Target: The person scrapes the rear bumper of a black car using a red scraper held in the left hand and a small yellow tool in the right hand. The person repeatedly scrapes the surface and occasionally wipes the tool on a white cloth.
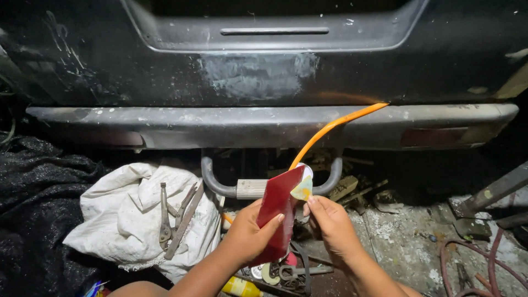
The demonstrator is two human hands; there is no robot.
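Observation:
My left hand (pixel 248 234) grips a flat dark red plastic card (pixel 279 206) by its lower part, holding it tilted upright. A blob of yellowish-grey putty (pixel 302 190) sits on the card's upper right corner. My right hand (pixel 330 225) touches the card's right edge just below the putty, fingers curled; whether it holds a small tool I cannot tell. An orange hose (pixel 335 126) rises from behind the card toward the bumper (pixel 165 124) of a dark vehicle. A sanded pale patch (pixel 258 74) shows on the body panel above.
A white cloth sack (pixel 126 212) at the left carries pliers (pixel 165 220) and flat metal tools. A black cloth (pixel 38 209) lies further left. A grey tow bar (pixel 250 188) hangs under the bumper. Wrenches and a yellow bottle (pixel 239 287) lie below my hands. Reddish hoses (pixel 473 264) coil at right.

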